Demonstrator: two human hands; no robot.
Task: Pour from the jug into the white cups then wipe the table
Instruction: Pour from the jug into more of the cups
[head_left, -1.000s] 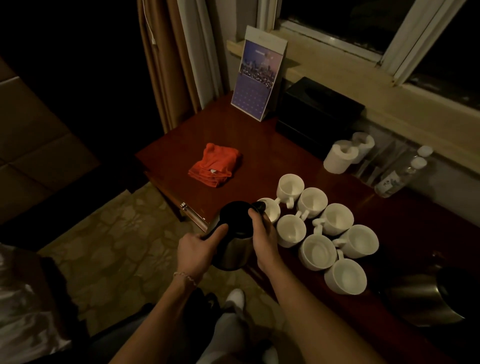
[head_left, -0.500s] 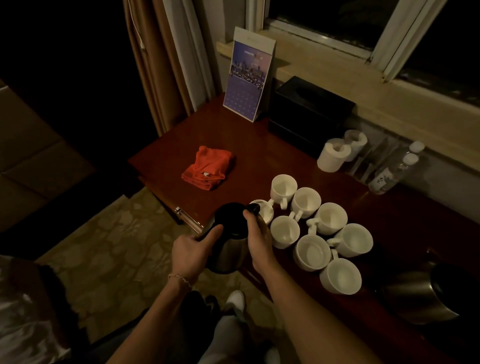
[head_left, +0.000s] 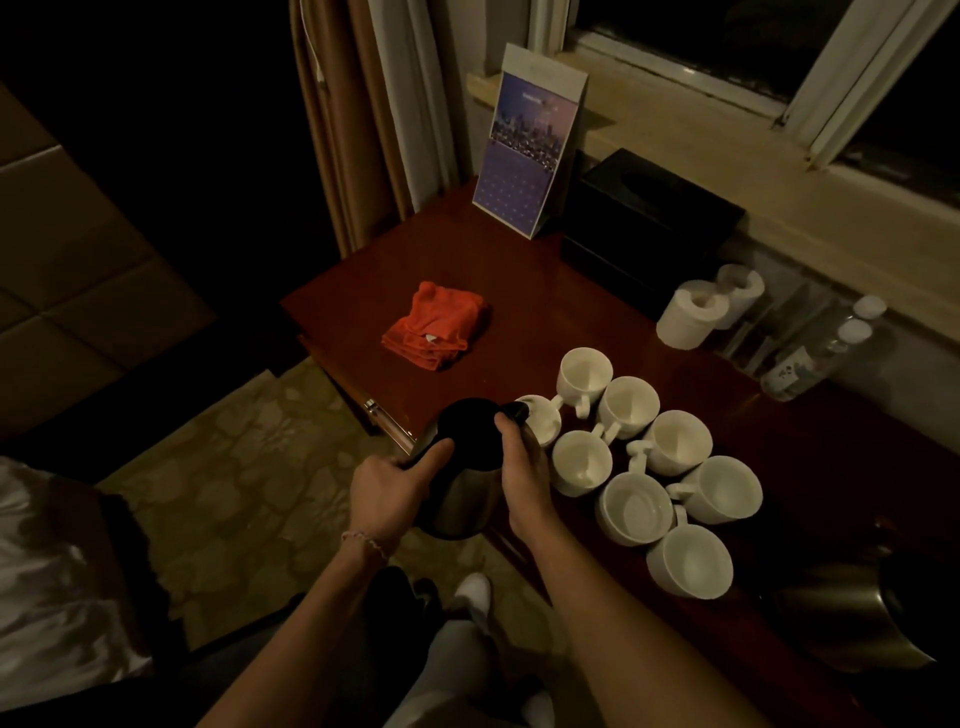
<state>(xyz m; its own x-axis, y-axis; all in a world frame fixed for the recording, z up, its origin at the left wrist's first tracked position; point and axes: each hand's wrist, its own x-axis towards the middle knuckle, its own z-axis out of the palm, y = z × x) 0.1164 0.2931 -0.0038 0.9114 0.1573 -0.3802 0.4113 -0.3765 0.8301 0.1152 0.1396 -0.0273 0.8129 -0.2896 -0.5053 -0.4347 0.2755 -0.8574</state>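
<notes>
A red cloth is lying beyond the white cups; your left hand and right hand are gripping the tilted jug.

Jug a little lower

Left hand gripping jug handle side, right hand curled around its body

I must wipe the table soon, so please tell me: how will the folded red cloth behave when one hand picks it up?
The red cloth looks soft and loosely folded, so it will probably sag and partly unfold when lifted. It seems light for its size. It lies flat on the table, so it should neither roll nor tip.
</notes>
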